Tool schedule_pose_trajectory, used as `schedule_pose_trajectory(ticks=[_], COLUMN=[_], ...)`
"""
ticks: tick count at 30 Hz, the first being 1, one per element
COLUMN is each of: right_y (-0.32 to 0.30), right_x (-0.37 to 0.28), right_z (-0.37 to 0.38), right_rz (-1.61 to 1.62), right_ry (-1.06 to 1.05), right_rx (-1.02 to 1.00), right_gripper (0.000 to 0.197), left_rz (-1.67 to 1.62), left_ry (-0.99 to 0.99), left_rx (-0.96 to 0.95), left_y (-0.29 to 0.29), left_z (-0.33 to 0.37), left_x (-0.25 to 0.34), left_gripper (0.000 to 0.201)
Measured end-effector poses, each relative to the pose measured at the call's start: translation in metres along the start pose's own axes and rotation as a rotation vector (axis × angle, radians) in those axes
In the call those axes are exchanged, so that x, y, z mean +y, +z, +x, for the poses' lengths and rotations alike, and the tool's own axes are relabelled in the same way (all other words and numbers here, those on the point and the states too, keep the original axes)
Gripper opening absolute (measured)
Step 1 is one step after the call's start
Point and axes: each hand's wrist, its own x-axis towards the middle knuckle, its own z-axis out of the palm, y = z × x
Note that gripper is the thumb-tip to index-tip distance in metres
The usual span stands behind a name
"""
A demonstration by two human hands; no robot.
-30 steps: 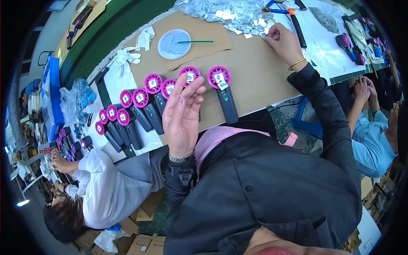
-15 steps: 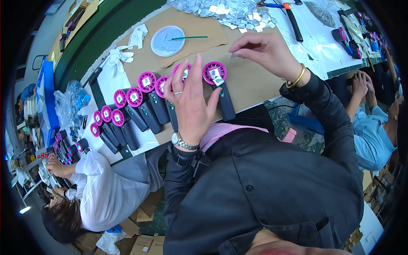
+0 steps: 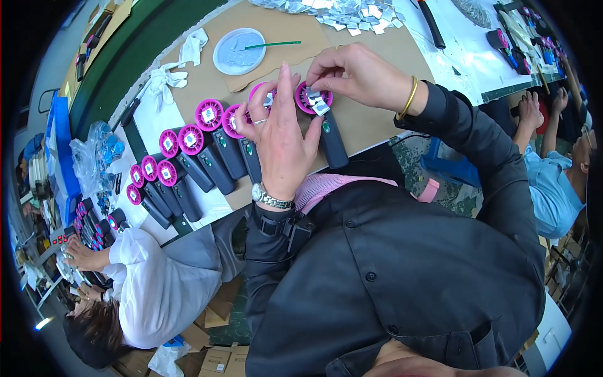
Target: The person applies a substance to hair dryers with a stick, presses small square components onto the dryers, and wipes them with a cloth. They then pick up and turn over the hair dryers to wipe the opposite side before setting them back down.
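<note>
Over the round magenta head of the rightmost dark-grey-handled device (image 3: pixel 333 143), my right hand (image 3: pixel 361 78) pinches a small grey square piece (image 3: pixel 311 92). Other small silvery squares (image 3: pixel 321 107) lie on that same head. My left hand (image 3: pixel 282 138) is open, its fingers spread above the neighbouring devices, with the thumb beside the rightmost handle. It partly covers two magenta heads. Leftward stretches a slanting row of several like devices (image 3: pixel 220 154), most with a small white square at the centre of the head.
A white dish of grey paste (image 3: pixel 240 51) holds a green stick (image 3: pixel 273 44). Behind is a heap of silvery squares (image 3: pixel 352 16). White gloves (image 3: pixel 162 83) lie left, a hammer (image 3: pixel 431 25) far right. A co-worker in white (image 3: pixel 169 283) sits left, another in blue (image 3: pixel 553 191) right.
My right hand has come down and left, bringing the small grey square from beside the rightmost device onto its magenta head. My left hand stays spread over the row; the view has shifted slightly.
</note>
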Motion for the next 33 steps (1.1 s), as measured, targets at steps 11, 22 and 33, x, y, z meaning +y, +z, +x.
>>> schedule_pose_trajectory(ticks=[11, 22, 33], right_y=[0.008, 0.009, 0.014], right_x=[0.005, 0.004, 0.002], right_z=[-0.001, -0.001, 0.0], right_rz=[-0.098, -0.138, -0.187], right_ry=[-0.06, 0.005, 0.055], right_rx=[0.019, 0.004, 0.032], right_gripper=[0.016, 0.016, 0.014], left_rz=[-0.031, -0.059, -0.057], left_ry=[-0.007, -0.017, -0.022], left_rx=[0.033, 0.022, 0.015], left_y=[0.008, 0.007, 0.008], left_z=[-0.001, 0.0, 0.001], left_x=[-0.003, -0.004, -0.005], left_gripper=[0.11, 0.11, 0.109])
